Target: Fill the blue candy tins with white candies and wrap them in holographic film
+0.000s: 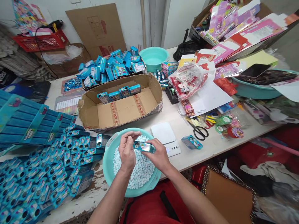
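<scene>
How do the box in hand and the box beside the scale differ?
The held box is in the right hand; the loose box lies on the table. The held box is above the basin of white pieces; the loose box is right of the scale. Both are blue with printing.

Left hand [127, 153] curled — right fingers [152, 156] pinching.

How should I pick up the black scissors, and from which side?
I'd take the scissors by the black loops, with your right hand once it lets go of its box. Come from the table's near edge: they lie flat, loops toward you, blades seemingly pointing away. Keep right of the blue carton beside them.
</scene>
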A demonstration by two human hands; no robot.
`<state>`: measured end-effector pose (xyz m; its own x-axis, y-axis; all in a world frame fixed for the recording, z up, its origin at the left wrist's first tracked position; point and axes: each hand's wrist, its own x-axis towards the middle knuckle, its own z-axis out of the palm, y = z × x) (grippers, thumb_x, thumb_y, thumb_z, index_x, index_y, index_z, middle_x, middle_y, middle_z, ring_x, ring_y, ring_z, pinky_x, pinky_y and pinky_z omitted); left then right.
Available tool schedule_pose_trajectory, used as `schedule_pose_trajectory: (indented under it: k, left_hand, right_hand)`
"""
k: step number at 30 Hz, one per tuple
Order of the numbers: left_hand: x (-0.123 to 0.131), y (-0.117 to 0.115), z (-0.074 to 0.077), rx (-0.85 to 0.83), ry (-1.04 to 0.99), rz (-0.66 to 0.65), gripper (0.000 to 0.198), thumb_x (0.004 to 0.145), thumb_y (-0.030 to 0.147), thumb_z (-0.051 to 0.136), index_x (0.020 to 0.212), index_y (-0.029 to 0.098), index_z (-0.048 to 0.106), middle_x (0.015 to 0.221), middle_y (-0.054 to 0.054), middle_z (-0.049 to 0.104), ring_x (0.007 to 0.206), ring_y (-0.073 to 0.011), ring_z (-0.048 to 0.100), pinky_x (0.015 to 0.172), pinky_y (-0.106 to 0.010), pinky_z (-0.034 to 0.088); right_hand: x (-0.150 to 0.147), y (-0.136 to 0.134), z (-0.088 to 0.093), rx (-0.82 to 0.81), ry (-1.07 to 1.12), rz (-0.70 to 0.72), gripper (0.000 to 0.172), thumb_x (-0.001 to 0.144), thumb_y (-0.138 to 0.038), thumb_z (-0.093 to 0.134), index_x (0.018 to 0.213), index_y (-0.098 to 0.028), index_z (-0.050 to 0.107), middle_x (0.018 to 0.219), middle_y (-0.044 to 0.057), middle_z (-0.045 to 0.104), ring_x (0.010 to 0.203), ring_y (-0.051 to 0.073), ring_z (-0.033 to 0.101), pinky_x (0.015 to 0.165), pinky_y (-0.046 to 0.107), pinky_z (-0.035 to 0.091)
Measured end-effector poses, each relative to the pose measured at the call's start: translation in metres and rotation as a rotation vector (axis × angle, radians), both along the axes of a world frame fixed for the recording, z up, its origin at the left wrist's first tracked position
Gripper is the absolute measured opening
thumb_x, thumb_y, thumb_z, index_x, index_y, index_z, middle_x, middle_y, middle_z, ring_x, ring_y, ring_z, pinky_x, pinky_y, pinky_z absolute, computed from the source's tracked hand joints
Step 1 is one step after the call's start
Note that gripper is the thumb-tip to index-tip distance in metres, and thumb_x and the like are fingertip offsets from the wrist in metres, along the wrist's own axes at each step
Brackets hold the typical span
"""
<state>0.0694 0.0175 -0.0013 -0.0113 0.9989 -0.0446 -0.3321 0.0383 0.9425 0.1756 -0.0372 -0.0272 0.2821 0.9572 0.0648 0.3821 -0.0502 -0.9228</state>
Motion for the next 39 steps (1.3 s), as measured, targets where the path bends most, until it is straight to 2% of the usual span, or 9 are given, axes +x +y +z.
schedule_pose_trajectory:
  k: [4, 7, 13, 18, 23, 25, 29, 35, 39]
  left_hand:
    - [-0.005, 0.004, -0.002, -0.012, 0.025, 0.083, 0.022, 0.081, 0.036, 0.058, 0.092, 0.018, 0.059, 0.092, -0.006, 0.067, 0.089, -0.0192, 0.064, 0.083, -0.036, 0.049]
    - [-0.018, 0.01, -0.009, -0.065, 0.108, 0.167, 0.022, 0.079, 0.038, 0.059, 0.089, 0.017, 0.059, 0.088, -0.005, 0.065, 0.083, -0.0177, 0.065, 0.075, -0.032, 0.051]
    - [-0.048, 0.014, -0.035, -0.226, 0.27, 0.208, 0.026, 0.073, 0.039, 0.064, 0.084, 0.016, 0.059, 0.078, -0.002, 0.065, 0.067, -0.0143, 0.064, 0.067, -0.028, 0.049]
    - [-0.054, 0.01, -0.049, -0.29, 0.344, 0.142, 0.028, 0.071, 0.042, 0.064, 0.083, 0.016, 0.059, 0.079, -0.003, 0.065, 0.068, -0.0148, 0.064, 0.067, -0.029, 0.049]
    - [-0.051, 0.012, -0.052, -0.281, 0.367, 0.11, 0.03, 0.071, 0.044, 0.063, 0.083, 0.016, 0.059, 0.079, -0.003, 0.064, 0.069, -0.015, 0.063, 0.068, -0.03, 0.049]
    - [-0.05, 0.013, -0.051, -0.283, 0.37, 0.101, 0.031, 0.071, 0.044, 0.063, 0.083, 0.016, 0.059, 0.079, -0.003, 0.064, 0.07, -0.0151, 0.063, 0.068, -0.029, 0.049]
    - [-0.047, 0.013, -0.052, -0.305, 0.367, 0.067, 0.034, 0.069, 0.046, 0.065, 0.083, 0.016, 0.059, 0.079, -0.003, 0.064, 0.069, -0.0156, 0.064, 0.066, -0.029, 0.049]
    - [-0.044, 0.01, -0.054, -0.333, 0.407, -0.016, 0.038, 0.067, 0.05, 0.066, 0.081, 0.015, 0.06, 0.079, -0.005, 0.065, 0.069, -0.0169, 0.063, 0.067, -0.03, 0.049]
    - [-0.039, 0.011, -0.056, -0.338, 0.415, -0.065, 0.039, 0.066, 0.051, 0.066, 0.081, 0.015, 0.06, 0.079, -0.004, 0.065, 0.067, -0.0152, 0.062, 0.066, -0.029, 0.047]
  right_hand:
    - [0.011, -0.001, -0.002, -0.012, 0.047, -0.034, 0.031, 0.064, -0.022, 0.076, 0.092, -0.022, 0.063, 0.087, 0.001, 0.063, 0.085, 0.02, 0.061, 0.076, 0.031, 0.047]
    - [0.035, -0.002, -0.012, -0.001, 0.089, -0.145, 0.031, 0.067, -0.027, 0.074, 0.096, -0.022, 0.062, 0.091, 0.002, 0.063, 0.086, 0.019, 0.06, 0.077, 0.032, 0.048]
    - [0.094, 0.004, -0.055, 0.012, 0.067, -0.335, 0.035, 0.068, -0.035, 0.071, 0.099, -0.021, 0.062, 0.094, 0.004, 0.061, 0.087, 0.02, 0.06, 0.08, 0.036, 0.049]
    - [0.107, 0.011, -0.086, -0.024, 0.126, -0.359, 0.037, 0.065, -0.039, 0.072, 0.095, -0.02, 0.062, 0.094, 0.006, 0.061, 0.088, 0.022, 0.06, 0.083, 0.04, 0.05]
    - [0.107, 0.006, -0.079, -0.043, 0.197, -0.38, 0.062, 0.061, -0.04, 0.075, 0.115, -0.018, 0.053, 0.121, 0.012, 0.056, 0.111, 0.026, 0.053, 0.096, 0.045, 0.042]
    - [0.11, -0.003, -0.069, -0.045, 0.17, -0.417, 0.062, 0.065, -0.041, 0.073, 0.118, -0.018, 0.051, 0.124, 0.014, 0.053, 0.114, 0.025, 0.051, 0.097, 0.046, 0.041]
    - [0.114, -0.039, -0.06, -0.071, 0.176, -0.547, 0.048, 0.073, -0.044, 0.065, 0.111, -0.015, 0.055, 0.11, 0.014, 0.061, 0.094, 0.021, 0.06, 0.086, 0.043, 0.047]
    - [0.102, -0.115, -0.085, -0.274, 0.197, -0.626, 0.041, 0.067, -0.052, 0.067, 0.087, -0.016, 0.063, 0.079, 0.007, 0.067, 0.074, 0.02, 0.061, 0.071, 0.035, 0.051]
    - [0.088, -0.145, -0.103, -0.349, 0.289, -0.677, 0.042, 0.06, -0.055, 0.07, 0.077, -0.017, 0.064, 0.072, 0.005, 0.067, 0.07, 0.021, 0.062, 0.069, 0.035, 0.052]
